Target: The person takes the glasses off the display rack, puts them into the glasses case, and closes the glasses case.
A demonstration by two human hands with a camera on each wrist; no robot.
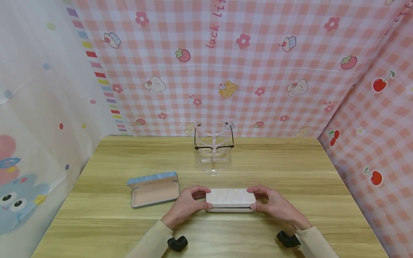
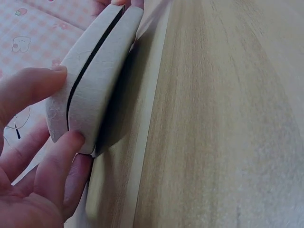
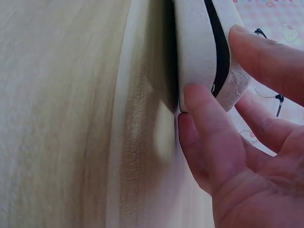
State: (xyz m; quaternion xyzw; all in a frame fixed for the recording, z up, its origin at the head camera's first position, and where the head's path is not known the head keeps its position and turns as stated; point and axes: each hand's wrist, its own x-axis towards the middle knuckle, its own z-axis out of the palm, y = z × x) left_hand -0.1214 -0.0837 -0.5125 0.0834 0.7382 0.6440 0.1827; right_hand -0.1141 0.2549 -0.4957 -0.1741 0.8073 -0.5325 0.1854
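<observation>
A white glasses case [image 1: 230, 197] lies lengthwise between my two hands near the middle of the table. A narrow dark gap runs along its front between lid and base, so the lid is a little raised. With thumb and fingers my left hand [image 1: 188, 203] grips its left end. The right hand [image 1: 272, 204] grips the opposite end in the same way, its thumb on the lid [image 3: 240, 71] and a finger against the base [image 3: 197, 52]. What is inside the case is hidden. In the left wrist view, the case [image 2: 95, 85] has a shadow beside it on the wood.
Left of my left hand stands a blue glasses case [image 1: 155, 193], lid up, with a pale lining. At the back, dark-rimmed glasses [image 1: 214, 147] rest on a clear stand [image 1: 213, 159]. Patterned cloth [image 1: 213, 71] walls the wooden table [image 1: 277, 165] at the back and both sides.
</observation>
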